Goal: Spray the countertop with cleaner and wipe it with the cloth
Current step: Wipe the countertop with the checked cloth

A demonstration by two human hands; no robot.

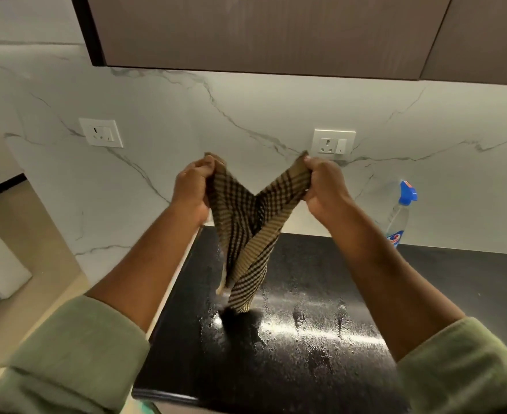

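Note:
A tan and black checked cloth point(247, 234) hangs in a V shape above the black countertop point(306, 369). My left hand point(191, 191) grips its left corner and my right hand point(325, 186) grips its right corner, both raised in front of the wall. The cloth's lower end dangles just over the counter, which is wet with droplets and streaks. A clear spray bottle with a blue trigger head point(400, 215) stands upright at the back right of the counter, against the wall.
A white marble backsplash carries two wall sockets point(101, 132) point(332, 144). Dark upper cabinets point(261, 31) hang overhead. The counter's left edge drops to a beige floor point(37, 279). Green sleeves cover both forearms near the bottom corners.

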